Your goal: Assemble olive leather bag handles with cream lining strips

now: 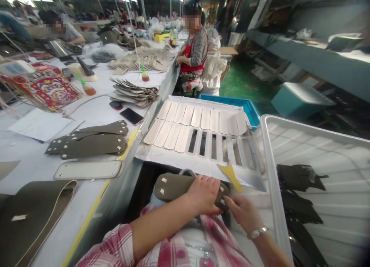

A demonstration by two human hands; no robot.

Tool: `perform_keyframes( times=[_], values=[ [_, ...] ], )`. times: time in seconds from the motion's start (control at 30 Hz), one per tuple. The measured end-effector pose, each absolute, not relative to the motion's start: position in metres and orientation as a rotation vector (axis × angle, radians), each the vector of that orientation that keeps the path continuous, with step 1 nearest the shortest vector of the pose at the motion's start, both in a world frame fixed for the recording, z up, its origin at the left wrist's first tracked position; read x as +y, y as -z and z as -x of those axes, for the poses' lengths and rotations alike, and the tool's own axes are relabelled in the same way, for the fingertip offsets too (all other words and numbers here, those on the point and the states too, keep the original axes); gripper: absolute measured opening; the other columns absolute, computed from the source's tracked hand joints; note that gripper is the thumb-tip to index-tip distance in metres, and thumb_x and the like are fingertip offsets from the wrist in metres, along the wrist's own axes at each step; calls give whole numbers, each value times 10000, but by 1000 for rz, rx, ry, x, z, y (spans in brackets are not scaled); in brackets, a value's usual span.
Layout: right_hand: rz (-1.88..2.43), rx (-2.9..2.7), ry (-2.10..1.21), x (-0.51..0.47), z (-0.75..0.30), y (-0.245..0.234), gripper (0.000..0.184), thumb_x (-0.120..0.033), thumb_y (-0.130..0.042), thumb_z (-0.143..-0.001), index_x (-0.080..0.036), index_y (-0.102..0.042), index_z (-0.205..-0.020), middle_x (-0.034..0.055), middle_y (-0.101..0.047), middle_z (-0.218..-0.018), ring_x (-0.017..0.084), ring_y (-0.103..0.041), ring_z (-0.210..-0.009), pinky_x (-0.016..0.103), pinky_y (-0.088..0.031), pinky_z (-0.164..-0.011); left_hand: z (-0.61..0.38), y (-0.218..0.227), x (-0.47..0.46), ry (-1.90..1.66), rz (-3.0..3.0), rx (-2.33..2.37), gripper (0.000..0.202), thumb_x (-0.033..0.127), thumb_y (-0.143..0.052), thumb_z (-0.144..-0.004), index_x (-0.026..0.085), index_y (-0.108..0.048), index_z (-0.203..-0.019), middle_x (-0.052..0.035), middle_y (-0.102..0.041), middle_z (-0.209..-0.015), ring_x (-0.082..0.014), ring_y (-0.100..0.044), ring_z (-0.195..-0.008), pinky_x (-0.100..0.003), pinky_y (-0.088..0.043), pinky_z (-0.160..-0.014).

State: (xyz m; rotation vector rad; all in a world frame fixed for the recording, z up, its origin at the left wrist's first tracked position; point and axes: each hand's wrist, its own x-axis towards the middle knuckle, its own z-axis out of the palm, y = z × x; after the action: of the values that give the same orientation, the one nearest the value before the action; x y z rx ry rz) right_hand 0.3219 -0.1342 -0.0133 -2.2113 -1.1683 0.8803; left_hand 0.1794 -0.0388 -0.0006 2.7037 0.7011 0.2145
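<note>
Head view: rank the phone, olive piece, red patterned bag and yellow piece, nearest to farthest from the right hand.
1. Olive piece, touching the right hand
2. Yellow piece, just ahead
3. Phone, ahead and left
4. Red patterned bag, farther left

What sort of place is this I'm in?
Most likely a factory workshop: stacked cut pieces lie along a long worktable, a person in a red apron is beside it, and pale strips sit in rows near the dark piece in your left hand.

a rounded olive panel (175,187), white-tabbed, lies crosswise.
</note>
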Motion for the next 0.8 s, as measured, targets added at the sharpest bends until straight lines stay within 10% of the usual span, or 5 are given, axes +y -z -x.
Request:
perform_keyframes(
  times=[0.3,0.47,0.6,0.7,0.8],
  values=[
    [2087,-1045,-981,-142,-327,23,407,-549,-503,-678,-203,-366,-514,-44,-369,-424,83,-320,-394,216,-229,-372,-172,-1,-46,-267,-2798,616,778,547,-660,-677,128,-370,-1266,-137,-465,-1263,-272,-409,-1160,-421,-265,-1006],
    [2043,-996,-1081,-147,-328,30,421,-589,-497,-705,-212,-360,-574,-64,-361,-396,84,-334,-346,208,-232,-335,-147,-4,-58,-329,-2885,334,254,332,-461,-905,198,-521,-1112,-48,-550,-1139,-197,-444,-1087,-358,-307,-955],
    [2021,-1039,-1085,-140,-334,30,400,-579,-543,-679,-203,-412,-643,-48,-424,-443,99,-394,-383,218,-302,-355,-139,3,-66,-314,-2880,404,209,221,-401,-922,173,-548,-1063,-58,-581,-1005,-184,-477,-981,-346,-352,-875],
    [1981,-1266,-821,-136,-345,24,460,-510,-599,-673,-149,-528,-949,87,-621,-823,182,-588,-671,287,-489,-539,-143,9,-68,-337,-2893,395,182,210,-432,-904,155,-553,-1029,-69,-571,-992,-189,-476,-969,-346,-368,-854],
    [1802,-1832,-600,-135,-352,13,629,-448,-611,-727,-163,-440,-1261,146,-486,-1276,262,-500,-1121,413,-456,-905,-146,8,-70,-345,-2909,387,183,210,-403,-913,152,-570,-960,-76,-568,-985,-193,-483,-967,-351,-385,-845]
  ],
)
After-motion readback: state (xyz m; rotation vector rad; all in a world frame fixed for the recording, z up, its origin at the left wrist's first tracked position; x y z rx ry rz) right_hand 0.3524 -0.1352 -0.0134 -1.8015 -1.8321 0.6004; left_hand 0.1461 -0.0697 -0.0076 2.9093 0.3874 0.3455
